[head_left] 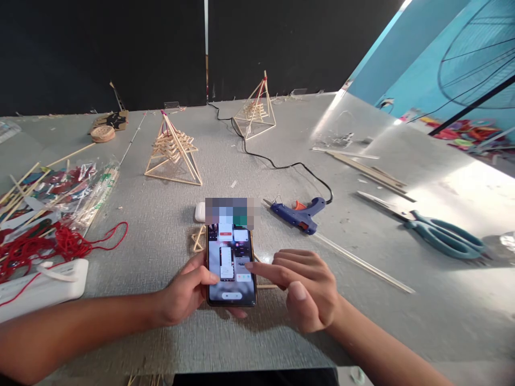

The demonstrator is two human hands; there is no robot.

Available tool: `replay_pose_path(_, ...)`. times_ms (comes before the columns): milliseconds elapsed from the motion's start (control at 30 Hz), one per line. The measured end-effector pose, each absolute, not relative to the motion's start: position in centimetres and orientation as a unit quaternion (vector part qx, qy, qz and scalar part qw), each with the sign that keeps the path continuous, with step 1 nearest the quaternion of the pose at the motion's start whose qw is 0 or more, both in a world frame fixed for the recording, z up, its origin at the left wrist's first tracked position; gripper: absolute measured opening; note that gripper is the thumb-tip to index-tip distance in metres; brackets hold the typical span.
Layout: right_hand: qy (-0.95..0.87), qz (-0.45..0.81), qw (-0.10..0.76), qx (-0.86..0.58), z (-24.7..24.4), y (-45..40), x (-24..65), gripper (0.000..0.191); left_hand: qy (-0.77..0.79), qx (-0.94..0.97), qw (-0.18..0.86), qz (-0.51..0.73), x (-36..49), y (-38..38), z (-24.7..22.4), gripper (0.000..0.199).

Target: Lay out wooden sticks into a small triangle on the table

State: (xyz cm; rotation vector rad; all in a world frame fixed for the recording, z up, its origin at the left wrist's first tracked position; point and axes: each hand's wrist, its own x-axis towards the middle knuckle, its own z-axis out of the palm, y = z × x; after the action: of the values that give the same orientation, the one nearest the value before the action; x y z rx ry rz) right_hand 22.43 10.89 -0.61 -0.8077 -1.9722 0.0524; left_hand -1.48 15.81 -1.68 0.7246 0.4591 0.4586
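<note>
A smartphone (232,292) is upright in my left hand (183,292), its lit screen showing several app windows. The thumb rests on the screen's left edge, and fingertips show beneath the phone. Part of the picture at the phone's top is blurred out. My right hand (311,292) holds nothing; its index finger reaches the right side of the screen, with the thumb apart and the other fingers curled. Behind the phone lie thin wooden sticks (198,239), mostly hidden, and a white case (200,212). A blue glue gun (298,215) with a clear glue stick lies to the right.
Two stick pyramids (172,147) (257,112) stand farther back. Scissors (446,236) and flat wooden strips (370,174) lie right. At left are red yarn (60,244), a white power strip (44,287) and plastic packets (80,182). A black cord (277,163) crosses the table.
</note>
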Motion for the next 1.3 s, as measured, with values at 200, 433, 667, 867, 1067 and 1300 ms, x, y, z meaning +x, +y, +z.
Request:
replay_pose_path(200,-0.785,0.014,0.492,-0.376,-0.1,11.2,22.4,0.049,0.222,0.361,0.881,0.212,-1.6,15.9,-1.4,0.045)
replay_pose_path(433,-0.784,0.019,0.498,-0.371,-0.3,11.1,22.4,0.049,0.195,0.344,0.895,0.208,-1.4,16.0,-1.7,0.043)
replay_pose_path(667,-0.785,0.019,0.495,-0.373,-0.3,11.0,22.4,0.048,0.255,0.415,0.851,0.194,-1.0,15.6,-0.6,0.050)
replay_pose_path(867,-0.783,0.017,0.499,-0.372,-0.4,11.0,22.4,0.050,0.199,0.343,0.897,0.197,-1.4,15.9,-1.6,0.052)
replay_pose_path(1067,-0.781,0.020,0.497,-0.378,-0.3,10.9,22.4,0.049,0.170,0.345,0.903,0.194,-1.6,16.0,-2.2,0.047)
replay_pose_path(1300,-0.811,0.027,0.471,-0.346,-0.5,11.0,22.6,0.048,0.183,0.348,0.898,0.199,-1.5,16.0,-2.3,0.049)
